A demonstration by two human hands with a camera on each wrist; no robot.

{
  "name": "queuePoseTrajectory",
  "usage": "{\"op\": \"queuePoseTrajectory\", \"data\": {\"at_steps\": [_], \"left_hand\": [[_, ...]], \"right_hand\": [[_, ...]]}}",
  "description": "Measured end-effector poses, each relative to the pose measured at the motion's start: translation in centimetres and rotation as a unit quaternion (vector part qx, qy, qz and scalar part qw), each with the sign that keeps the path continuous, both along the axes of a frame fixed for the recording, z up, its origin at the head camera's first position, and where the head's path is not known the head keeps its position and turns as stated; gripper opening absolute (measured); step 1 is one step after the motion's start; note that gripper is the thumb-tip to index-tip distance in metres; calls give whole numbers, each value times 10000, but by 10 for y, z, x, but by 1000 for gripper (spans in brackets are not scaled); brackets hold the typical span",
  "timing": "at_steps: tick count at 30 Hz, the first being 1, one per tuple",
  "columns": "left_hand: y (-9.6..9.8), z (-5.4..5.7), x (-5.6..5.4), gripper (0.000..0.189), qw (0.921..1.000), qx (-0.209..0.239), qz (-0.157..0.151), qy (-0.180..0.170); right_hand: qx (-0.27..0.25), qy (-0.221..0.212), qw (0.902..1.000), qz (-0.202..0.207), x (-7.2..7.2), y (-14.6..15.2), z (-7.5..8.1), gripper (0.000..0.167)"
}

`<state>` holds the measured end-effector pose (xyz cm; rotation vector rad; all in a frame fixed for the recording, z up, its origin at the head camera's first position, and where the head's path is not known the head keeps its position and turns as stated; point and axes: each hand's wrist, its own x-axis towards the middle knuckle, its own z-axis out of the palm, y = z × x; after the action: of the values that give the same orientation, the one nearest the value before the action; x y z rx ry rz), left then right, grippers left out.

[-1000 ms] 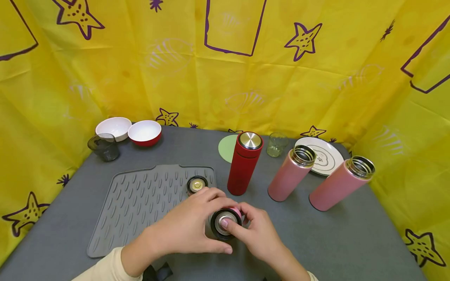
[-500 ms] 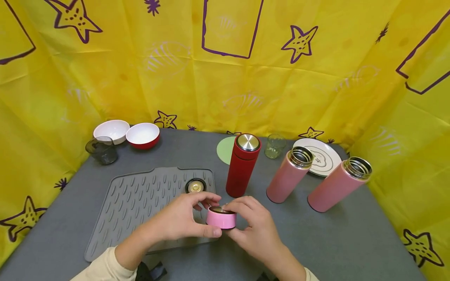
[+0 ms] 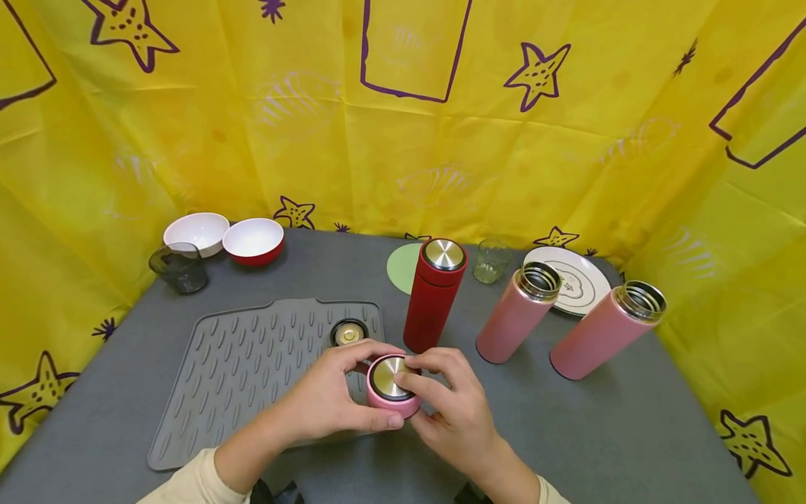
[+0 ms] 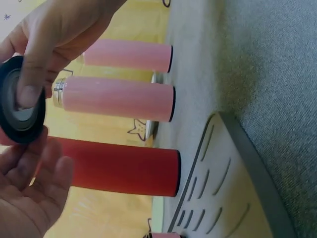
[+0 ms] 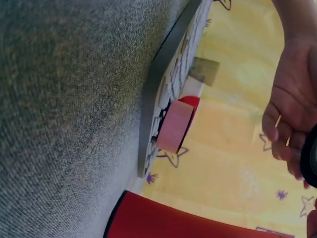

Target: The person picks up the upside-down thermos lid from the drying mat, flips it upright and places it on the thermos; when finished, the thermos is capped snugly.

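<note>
Between both hands, above the table, is a pink bottle lid (image 3: 381, 383) with a brushed-metal top, tilted towards the head camera. My left hand (image 3: 324, 393) curves round its left side, thumb along the front. My right hand (image 3: 462, 409) pinches the lid, fingertips on the metal top and the thumb beneath. In the left wrist view that thumb presses the dark-rimmed underside of the lid (image 4: 37, 126). A second pink lid (image 3: 348, 333) lies underside up on the grey drying mat (image 3: 252, 378). Two pink bottles (image 3: 518, 318) (image 3: 601, 336) stand uncapped at the right.
A red bottle (image 3: 436, 297) with its lid on stands just beyond the hands. Behind it are a green disc (image 3: 403, 269), a clear glass (image 3: 492, 262) and a white plate (image 3: 588, 280). Two bowls (image 3: 196, 231) (image 3: 254, 239) and a dark cup (image 3: 179, 268) sit back left.
The lid has been turned over: its underside faced the head camera a second ago, then its pink side, and now its metal top. Both hands have stayed at it.
</note>
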<state>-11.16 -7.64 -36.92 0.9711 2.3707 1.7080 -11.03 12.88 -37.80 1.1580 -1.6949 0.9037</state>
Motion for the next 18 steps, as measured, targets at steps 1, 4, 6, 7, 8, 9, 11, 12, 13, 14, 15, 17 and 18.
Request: {"op": "queuePoseTrajectory", "data": {"at_steps": [1, 4, 6, 7, 8, 9, 11, 12, 13, 14, 15, 17, 18], "left_hand": [[1, 0, 0, 57, 9999, 93, 3, 58], [3, 2, 1, 58, 9993, 266, 17, 270], [4, 2, 1, 59, 9983, 312, 48, 488], [4, 3, 1, 61, 9976, 333, 70, 607], [3, 2, 1, 62, 9968, 331, 113, 715], [3, 2, 1, 63, 9962, 312, 161, 794], [2, 3, 0, 64, 9952, 271, 251, 909], [1, 3, -1, 64, 9951, 237, 295, 911], [1, 3, -1, 65, 9951, 198, 341, 909], [0, 3, -1, 65, 9951, 152, 384, 903], [-1, 4, -1, 65, 9951, 117, 412, 890], [-2, 4, -1, 66, 9951, 64, 464, 870], [-3, 4, -1, 66, 9952, 37, 501, 846]], "right_hand": [[-30, 76, 10000, -7, 0, 0, 1, 11], [-5, 202, 9998, -64, 0, 0, 3, 10], [110, 125, 9998, -117, 1, 3, 4, 15], [159, 39, 9998, -142, 2, 5, 3, 21], [166, -43, 9997, -178, 3, 8, 3, 29], [125, -169, 9995, -231, 5, 11, 2, 39], [-208, -368, 9982, -433, 8, 19, 0, 66], [-473, -474, 9962, -553, 9, 23, -1, 78], [-749, -622, 9927, -706, 10, 28, -2, 89], [-1033, -819, 9875, -869, 10, 33, -3, 99], [-1309, -1089, 9796, -1065, 10, 38, -3, 106], [-1807, -1867, 9549, -1440, 6, 50, -5, 114], [-1996, -2380, 9362, -1642, 1, 57, -9, 116]]}}
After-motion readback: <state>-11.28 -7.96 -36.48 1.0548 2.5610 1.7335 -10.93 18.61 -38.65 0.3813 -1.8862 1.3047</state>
